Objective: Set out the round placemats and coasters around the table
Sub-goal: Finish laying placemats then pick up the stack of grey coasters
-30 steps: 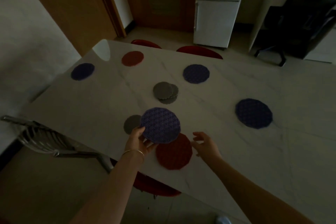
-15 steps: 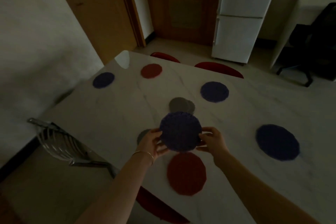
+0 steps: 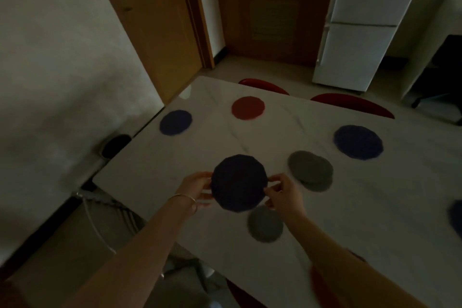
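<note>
Placing another blue mat
Both your left hand and right hand pinch the blue placemat; several mats lie out, grey coasters at 2 o'clock still stacked.

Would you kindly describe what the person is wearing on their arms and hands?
Both forearms are bare, with no sleeves in view and no gloves. The left hand has a thin metal bangle round its wrist. The right hand and its wrist show no jewellery or watch.

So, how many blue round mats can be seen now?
4: one held between both hands, one at the far left corner, one far right, one cut by the right edge. More may be outside view.
</note>
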